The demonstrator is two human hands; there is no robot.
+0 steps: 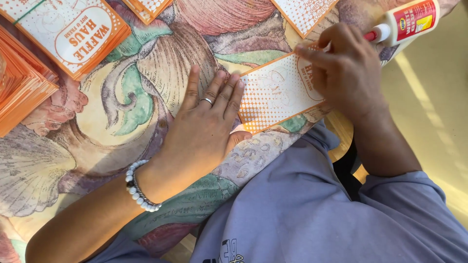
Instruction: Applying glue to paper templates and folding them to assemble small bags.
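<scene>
Left hand [207,124] flat, grip wide, on one paper sleeve [273,92]; right hand [348,68] grips one glue bottle [407,22].

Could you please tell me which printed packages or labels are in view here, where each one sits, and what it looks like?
Flat paper sleeve: centre, under both hands; orange-and-white dotted oblong.
Glue bottle: top right, beside the right hand; white, red label, red nozzle.
Stack of sleeves: top left; orange edges, white oval badge.
Fanned orange stack: far left edge.
Two more dotted sleeves: top edge, partly cut off.
Left hand: flat on the sleeve's left end.
</scene>
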